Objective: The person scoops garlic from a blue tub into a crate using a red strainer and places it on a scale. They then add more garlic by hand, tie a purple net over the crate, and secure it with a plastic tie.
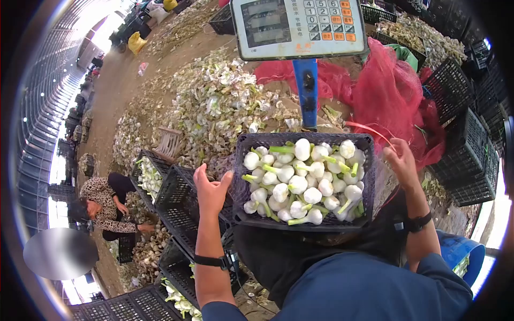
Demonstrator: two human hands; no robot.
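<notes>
A black plastic crate (304, 227) full of white garlic bulbs (298, 185) with short green stems sits in front of me, below the scale display (300, 27) on its blue post (305, 91). My left hand (211, 187) is just left of the crate, fingers spread and nothing in it. Off the crate's upper right corner is my right hand (400, 160), its thumb and fingertips close together at the end of a thin red strap (369, 129).
Garlic peelings (214, 101) heap beyond the crate. Red netting (385, 91) and stacked black crates (465, 155) are at right. More crates (184, 203) stand at left, near a crouching person (107, 206). A blue barrel (471, 249) is at lower right.
</notes>
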